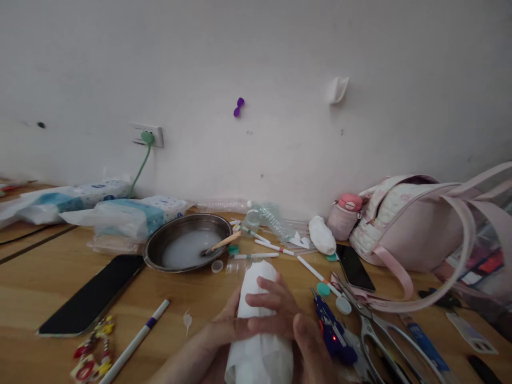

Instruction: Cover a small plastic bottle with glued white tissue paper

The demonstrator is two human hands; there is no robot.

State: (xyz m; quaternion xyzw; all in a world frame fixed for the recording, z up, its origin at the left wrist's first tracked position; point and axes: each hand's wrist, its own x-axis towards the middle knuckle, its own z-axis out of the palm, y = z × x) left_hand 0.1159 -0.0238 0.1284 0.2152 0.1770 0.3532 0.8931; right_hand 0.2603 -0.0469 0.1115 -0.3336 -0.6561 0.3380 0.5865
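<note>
In the head view, a pale wall (256, 64) backs a cluttered wooden table (168, 296), and here's the white-wrapped bundle (262, 357), front and centre at the near side! The left hand (226, 326) grasps its left side; the right hand (290, 314) spreads fingers across it, though whether they grip, I can't tell. Beyond sits a metal bowl (150, 255) of cloudy liquid, brush (224, 241) inside; scissors (366, 312) lie right.

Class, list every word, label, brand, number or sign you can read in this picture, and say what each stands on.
No text can be read.
Nearer tissue pack: blue printed marks, too blurred to read.
Glue gun: pale marks on its side, too small to read.
Clear bag at right: coloured patches inside, too blurred to show any words.
</note>
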